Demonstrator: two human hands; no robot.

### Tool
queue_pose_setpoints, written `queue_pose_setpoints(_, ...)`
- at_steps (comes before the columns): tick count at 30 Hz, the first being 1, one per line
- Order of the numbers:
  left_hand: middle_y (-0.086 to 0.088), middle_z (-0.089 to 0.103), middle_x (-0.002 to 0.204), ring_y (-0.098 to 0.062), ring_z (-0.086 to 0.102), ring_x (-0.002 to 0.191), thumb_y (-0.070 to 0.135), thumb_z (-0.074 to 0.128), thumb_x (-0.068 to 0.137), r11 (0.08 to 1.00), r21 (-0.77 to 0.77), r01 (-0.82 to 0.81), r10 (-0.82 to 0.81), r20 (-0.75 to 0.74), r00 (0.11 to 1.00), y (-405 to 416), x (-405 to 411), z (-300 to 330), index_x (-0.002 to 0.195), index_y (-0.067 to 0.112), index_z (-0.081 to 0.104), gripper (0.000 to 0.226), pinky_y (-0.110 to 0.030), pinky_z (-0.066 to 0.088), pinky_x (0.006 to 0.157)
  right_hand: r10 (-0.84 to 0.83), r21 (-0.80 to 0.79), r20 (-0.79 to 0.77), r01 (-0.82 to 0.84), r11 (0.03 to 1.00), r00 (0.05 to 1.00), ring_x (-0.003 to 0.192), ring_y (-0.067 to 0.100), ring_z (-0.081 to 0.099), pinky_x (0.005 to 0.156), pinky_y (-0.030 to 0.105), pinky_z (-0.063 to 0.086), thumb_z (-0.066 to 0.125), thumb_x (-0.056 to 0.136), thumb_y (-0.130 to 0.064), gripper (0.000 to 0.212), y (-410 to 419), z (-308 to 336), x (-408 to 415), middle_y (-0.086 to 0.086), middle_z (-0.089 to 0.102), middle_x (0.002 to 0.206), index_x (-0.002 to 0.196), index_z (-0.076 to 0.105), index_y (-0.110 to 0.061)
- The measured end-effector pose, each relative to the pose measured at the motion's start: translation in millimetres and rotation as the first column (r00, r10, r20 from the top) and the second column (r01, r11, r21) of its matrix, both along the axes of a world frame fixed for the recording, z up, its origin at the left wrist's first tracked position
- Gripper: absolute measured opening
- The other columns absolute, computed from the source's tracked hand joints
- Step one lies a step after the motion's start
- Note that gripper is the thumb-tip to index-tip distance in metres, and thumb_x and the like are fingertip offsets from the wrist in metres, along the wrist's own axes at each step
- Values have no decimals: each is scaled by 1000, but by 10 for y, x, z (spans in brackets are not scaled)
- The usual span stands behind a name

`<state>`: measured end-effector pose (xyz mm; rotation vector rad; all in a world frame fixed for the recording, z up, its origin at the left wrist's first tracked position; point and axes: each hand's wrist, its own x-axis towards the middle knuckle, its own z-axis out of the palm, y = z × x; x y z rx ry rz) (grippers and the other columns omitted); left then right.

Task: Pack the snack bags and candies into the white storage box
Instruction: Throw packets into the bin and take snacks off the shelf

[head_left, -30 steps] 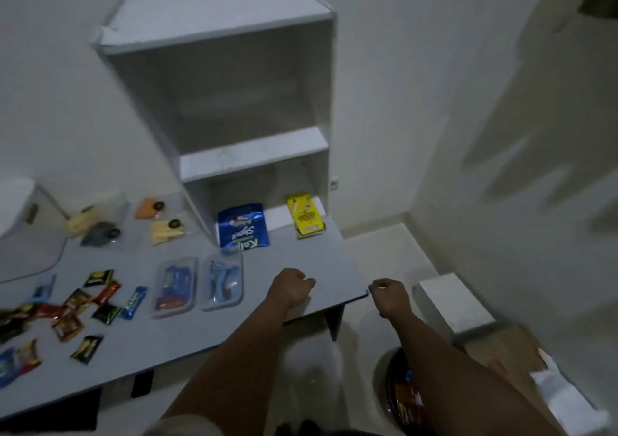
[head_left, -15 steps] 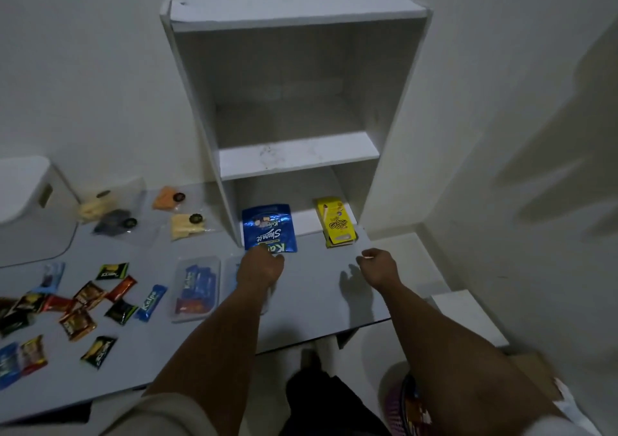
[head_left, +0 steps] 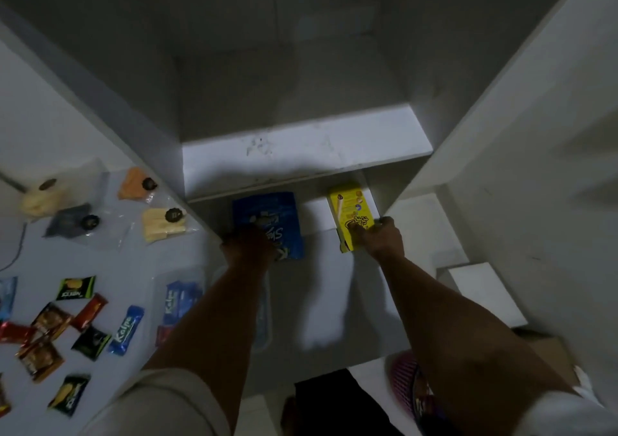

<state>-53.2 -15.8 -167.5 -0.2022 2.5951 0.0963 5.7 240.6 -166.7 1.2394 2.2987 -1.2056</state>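
- Holding the blue bag [head_left: 267,225] with the left hand [head_left: 249,245] (soft, crinkly, so pinch its edge).
- Right hand [head_left: 379,238] fingers wrap the stiff yellow box [head_left: 351,214].

Grey table [head_left: 334,288]: scattered candies [head_left: 90,315], shelf unit [head_left: 301,154].
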Motion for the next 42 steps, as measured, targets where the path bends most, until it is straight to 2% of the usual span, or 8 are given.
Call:
queue_pose_setpoints(8, -16, 45, 146, -37, 47, 133, 43, 76, 81, 999, 0, -34, 34, 117, 993, 17, -277, -267, 156, 20, 24, 94, -50, 49, 99, 9, -5, 94, -8, 1000, 996, 111, 33, 65, 97, 46, 55, 66, 34, -79, 102, 157, -698, -353, 9, 67, 118, 119, 55, -23)
queue_pose_setpoints(13, -23, 9, 164, -42, 21, 150, 56, 72, 84, 999, 16, -30, 28, 82, 996, 82, -218, -404, 161, 16, -2, 113, -54, 38, 112, -15, -36, 52, 16, 999, 999, 107, 29, 69, 85, 33, 54, 86, 56, -58, 77, 56, -341, -356, 5, 73, 112, 117, 64, -18)
queue_pose_setpoints(17, -23, -4, 166, -45, 20, 150, 57, 69, 86, 998, 2, -59, 59, 104, 993, 122, -177, -459, 161, 19, -10, 115, -56, 39, 112, -13, -48, 40, 15, 999, 999, 97, 29, 72, 82, 42, 61, 86, 64, -50, 62, 26, -263, -284, 5, 74, 103, 111, 67, -15)
queue_pose_setpoints(21, -22, 7, 165, -43, 26, 147, 60, 71, 81, 999, -10, -30, 31, 89, 996, 73, -192, -532, 161, 22, -1, 114, -55, 43, 107, -23, -144, 56, 31, 989, 998, 85, 30, 73, 66, 51, 64, 86, 68, -47, 43, 37, -262, -193, 9, 75, 97, 96, 69, -19)
queue_pose_setpoints(24, -17, 9, 167, -43, 22, 149, 65, 70, 78, 1000, -15, -1, 2, 84, 996, 26, -198, -620, 162, 25, 3, 115, -56, 41, 108, -30, -173, 42, 37, 984, 999, 87, 31, 73, 69, 52, 64, 86, 75, -40, 29, 38, -244, -143, 11, 75, 98, 90, 69, -21)
queue_pose_setpoints(35, -26, 19, 160, -47, 28, 144, 63, 69, 82, 999, -30, -24, 25, 36, 999, 140, -183, -517, 160, 15, 2, 114, -59, 34, 113, -73, -229, -16, 67, 971, 997, 93, 29, 74, 67, 44, 64, 87, 75, -36, 47, 52, -368, -16, 6, 76, 108, 114, 70, -16)
queue_pose_setpoints(39, -25, 46, 143, -47, 44, 130, 36, 78, 81, 961, 190, -200, 218, -76, 973, 201, -194, -512, 157, 16, 10, 104, -59, 43, 103, -140, -310, -23, 126, 942, 990, 94, 31, 73, 71, 48, 64, 84, 80, -28, 41, 52, -346, 7, 5, 73, 107, 116, 68, -15)
queue_pose_setpoints(42, -23, 61, 131, -43, 59, 116, 15, 77, 82, 798, 460, -390, 461, -49, 886, 205, -178, -483, 150, 14, 32, 82, -53, 55, 89, -210, -402, -15, 186, 896, 978, 93, 29, 74, 73, 49, 65, 84, 82, -24, 40, 55, -306, 25, 7, 73, 109, 117, 67, -14)
